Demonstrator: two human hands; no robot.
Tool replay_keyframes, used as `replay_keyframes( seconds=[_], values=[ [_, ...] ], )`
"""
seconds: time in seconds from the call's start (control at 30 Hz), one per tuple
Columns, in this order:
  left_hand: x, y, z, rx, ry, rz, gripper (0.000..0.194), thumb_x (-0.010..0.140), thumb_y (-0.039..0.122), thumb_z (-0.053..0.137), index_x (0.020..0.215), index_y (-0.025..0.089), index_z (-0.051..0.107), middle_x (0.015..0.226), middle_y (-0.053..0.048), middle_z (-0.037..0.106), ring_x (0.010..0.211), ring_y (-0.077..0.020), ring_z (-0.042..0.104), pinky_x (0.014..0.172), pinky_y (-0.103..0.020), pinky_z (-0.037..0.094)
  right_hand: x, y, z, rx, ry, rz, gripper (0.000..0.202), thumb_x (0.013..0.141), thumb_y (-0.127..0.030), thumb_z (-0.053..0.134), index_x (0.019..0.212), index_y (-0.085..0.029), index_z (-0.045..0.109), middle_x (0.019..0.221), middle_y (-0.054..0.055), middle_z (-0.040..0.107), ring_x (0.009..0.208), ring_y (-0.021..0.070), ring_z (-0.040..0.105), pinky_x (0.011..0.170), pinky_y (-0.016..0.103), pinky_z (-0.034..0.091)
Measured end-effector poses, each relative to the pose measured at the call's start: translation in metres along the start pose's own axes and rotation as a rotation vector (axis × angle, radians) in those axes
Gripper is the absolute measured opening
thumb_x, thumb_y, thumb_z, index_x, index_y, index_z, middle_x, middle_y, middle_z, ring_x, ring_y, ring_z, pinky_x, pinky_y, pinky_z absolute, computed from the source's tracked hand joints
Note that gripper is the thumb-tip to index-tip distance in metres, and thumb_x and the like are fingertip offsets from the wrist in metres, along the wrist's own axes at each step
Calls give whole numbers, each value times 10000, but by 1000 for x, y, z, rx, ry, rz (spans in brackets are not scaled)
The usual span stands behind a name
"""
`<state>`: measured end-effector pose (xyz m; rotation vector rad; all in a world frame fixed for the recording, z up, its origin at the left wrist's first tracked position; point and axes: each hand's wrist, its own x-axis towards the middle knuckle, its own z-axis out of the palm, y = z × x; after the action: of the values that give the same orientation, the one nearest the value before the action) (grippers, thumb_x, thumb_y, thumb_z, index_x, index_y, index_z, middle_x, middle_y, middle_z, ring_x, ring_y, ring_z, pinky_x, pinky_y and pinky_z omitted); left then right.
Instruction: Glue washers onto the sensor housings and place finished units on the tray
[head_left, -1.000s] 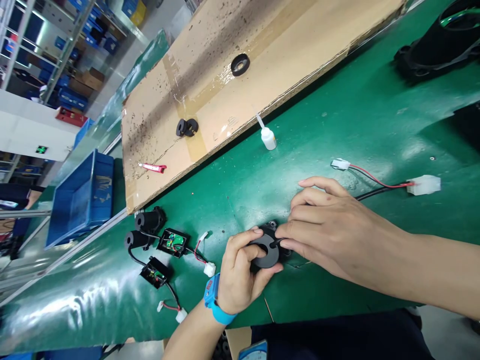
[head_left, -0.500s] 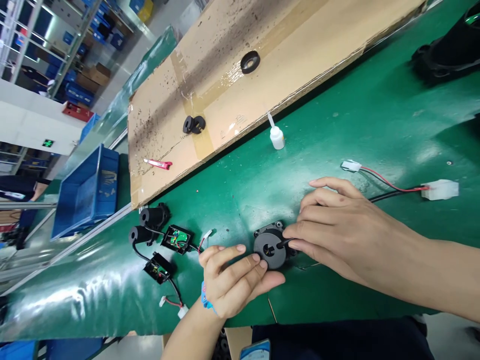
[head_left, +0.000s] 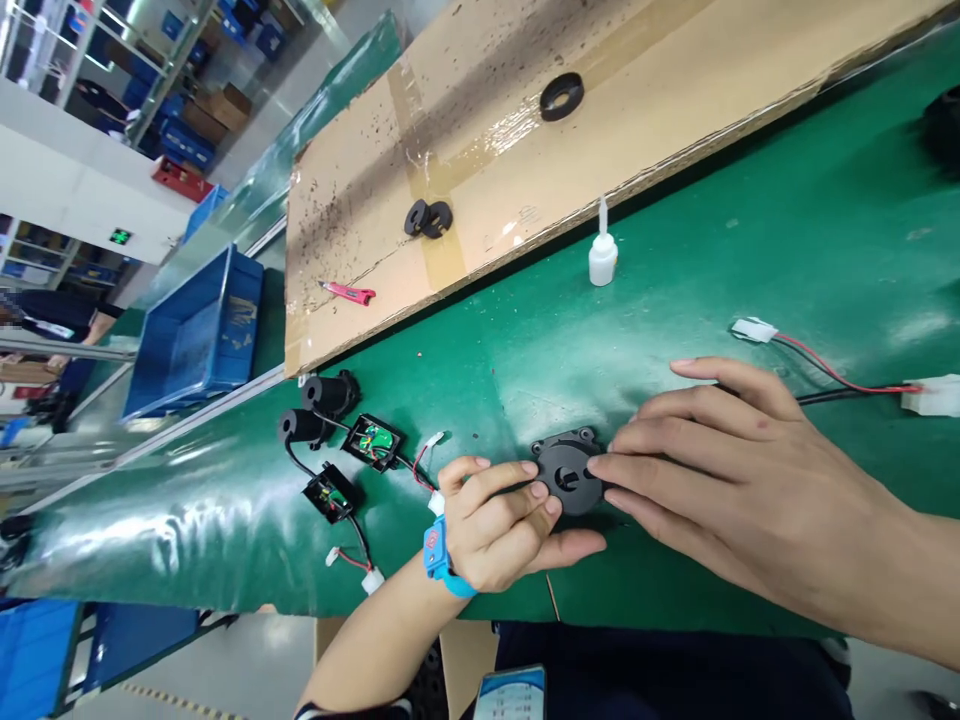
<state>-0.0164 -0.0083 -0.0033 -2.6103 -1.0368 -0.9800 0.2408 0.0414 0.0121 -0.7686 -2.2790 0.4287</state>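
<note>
A black round housing [head_left: 555, 492] with a slotted hole in its disc face and a flange with screw holes behind it sits between my hands. My left hand [head_left: 499, 525], with a blue band on the wrist, grips its left edge, fingertips on the disc and thumb stretched below. On the disc's right edge press the closed fingertips of my right hand [head_left: 720, 480]; any cable under them is hidden. Past that hand, a black cable with red and black wires [head_left: 832, 375] ends in a white connector [head_left: 934, 396] and a smaller white plug [head_left: 754, 330].
Left on the green mat [head_left: 510, 370] lie two black cylindrical housings [head_left: 322, 395] and two open boxes with circuit boards [head_left: 375, 440]. A cardboard sheet [head_left: 495, 190] carries a red cutter [head_left: 349, 292] and black rings [head_left: 561, 97]. A white bottle [head_left: 602, 260] stands before it. A blue bin [head_left: 199, 335] is beyond.
The cable that my right fingers pinched at the disc no longer shows there. Those fingertips now rest against the disc's edge. The view has shifted, and my left hand still holds the housing.
</note>
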Motion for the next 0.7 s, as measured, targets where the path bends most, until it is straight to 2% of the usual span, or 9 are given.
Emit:
replay_keyframes(
  seconds=[0.1, 0.3, 0.4, 0.53, 0.63, 0.7],
  values=[
    [-1, 1, 2, -3, 10, 5, 348, 775, 541, 882, 796, 281, 652, 771, 86, 703, 829, -163, 714, 943, -401, 430, -3, -3, 0, 8, 26, -54, 171, 1045, -167, 574, 1090, -228, 728, 998, 9, 759, 968, 215, 660, 1136, 496, 361],
    [-5, 1, 7, -46, 95, 0, 445, 762, 683, 823, 810, 270, 664, 774, 60, 705, 837, -178, 693, 892, -409, 389, -12, -11, 5, -53, -24, -177, 209, 1036, -149, 592, 1183, -186, 735, 947, 16, 758, 885, 210, 642, 1135, 488, 383],
    [-16, 2, 10, -89, 55, -11, 489, 770, 774, 733, 900, 304, 690, 834, 42, 730, 885, -212, 698, 887, -429, 387, -13, -16, 9, -75, -40, -214, 209, 1042, -152, 587, 1194, -152, 729, 909, 17, 748, 864, 205, 650, 1099, 477, 420],
    [-25, 4, 14, -127, 6, -81, 563, 764, 851, 633, 947, 322, 701, 819, 30, 735, 869, -226, 706, 858, -430, 399, -13, -21, 12, -130, -83, -223, 211, 1058, -161, 548, 1166, -142, 729, 795, 17, 694, 790, 206, 635, 989, 451, 448],
    [-17, 4, 14, -192, 63, -139, 554, 752, 827, 653, 968, 316, 661, 782, 50, 737, 829, -214, 724, 835, -424, 415, -13, -23, 13, -147, -85, -198, 196, 1060, -142, 553, 1157, -134, 723, 734, 3, 640, 748, 199, 606, 955, 446, 433],
    [-8, 1, 13, -291, 124, -244, 556, 763, 776, 685, 1044, 301, 613, 782, 49, 732, 830, -211, 730, 827, -423, 440, -13, -24, 12, -155, -101, -195, 175, 1065, -134, 561, 1144, -134, 718, 711, -9, 620, 716, 185, 577, 926, 435, 423]
  ],
)
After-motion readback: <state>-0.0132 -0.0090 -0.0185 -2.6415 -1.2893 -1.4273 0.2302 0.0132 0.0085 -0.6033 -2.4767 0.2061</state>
